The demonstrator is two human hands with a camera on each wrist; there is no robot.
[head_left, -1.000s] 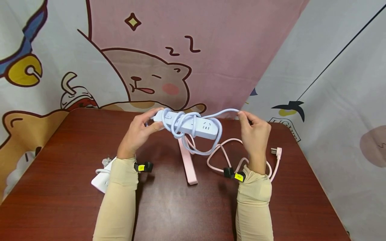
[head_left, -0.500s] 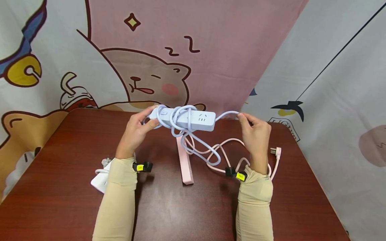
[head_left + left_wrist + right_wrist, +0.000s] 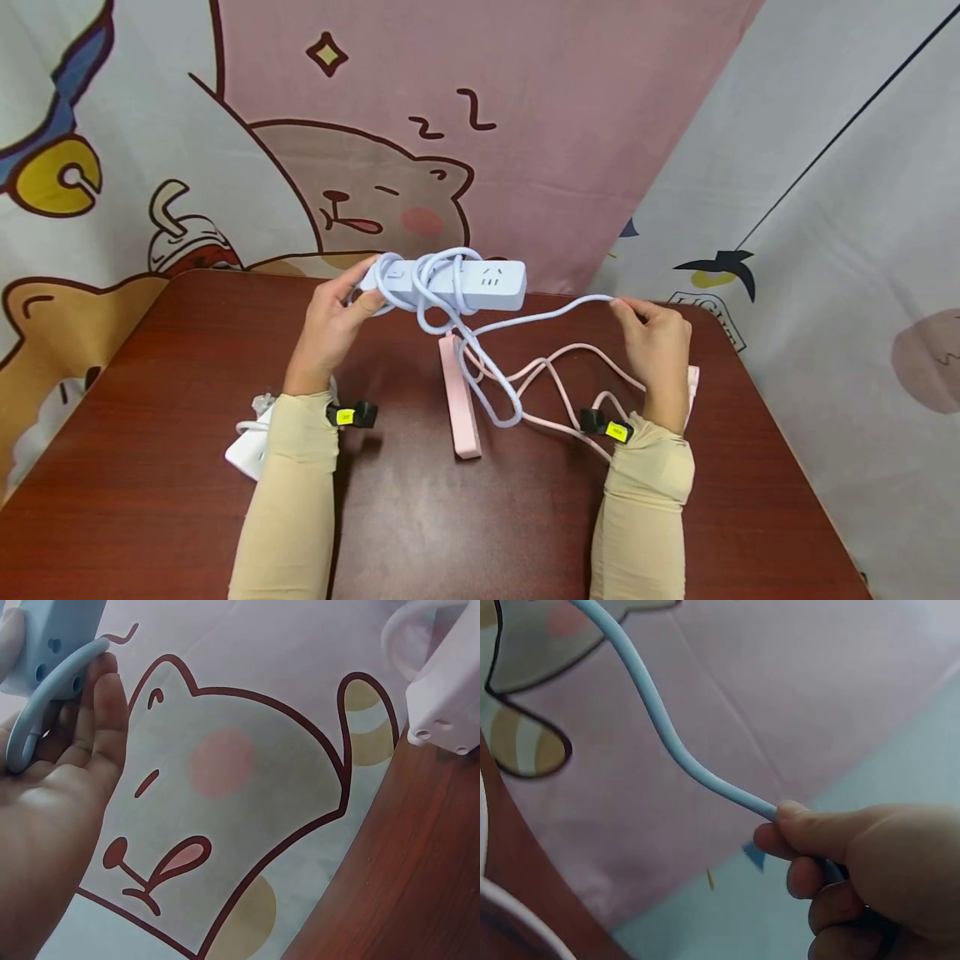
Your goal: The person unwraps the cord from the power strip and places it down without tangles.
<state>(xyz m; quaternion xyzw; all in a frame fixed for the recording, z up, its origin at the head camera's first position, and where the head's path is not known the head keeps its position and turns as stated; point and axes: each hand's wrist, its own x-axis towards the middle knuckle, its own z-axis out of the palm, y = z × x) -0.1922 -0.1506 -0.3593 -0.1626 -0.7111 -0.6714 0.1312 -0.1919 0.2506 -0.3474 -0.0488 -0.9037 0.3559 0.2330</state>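
A pale blue power strip point(image 3: 491, 285) is held up over the far part of the table, sockets facing me. My left hand point(image 3: 322, 333) grips its left end between thumb and fingers. Loops of its own cord point(image 3: 540, 316) wrap round the strip, and one long loop hangs below it. To the right, my right hand point(image 3: 660, 350) pinches the cord between thumb and forefinger. In the right wrist view the cord point(image 3: 656, 712) curves down to those fingertips; something dark shows behind the curled fingers. The left wrist view has the strip's end point(image 3: 56, 645) against the fingers.
A pink power strip point(image 3: 459, 400) lies mid-table on the brown tabletop point(image 3: 450, 533), its pink cord point(image 3: 558, 379) tangled to the right. The pink plug point(image 3: 693, 379) is partly behind my right hand. A white power strip point(image 3: 247, 454) lies by my left forearm. A cartoon curtain point(image 3: 555, 150) hangs behind.
My right hand has moved right and slightly down, drawing out more cord. A cord loop has come off the strip's right end and hangs lower. The strip has shifted left and up.
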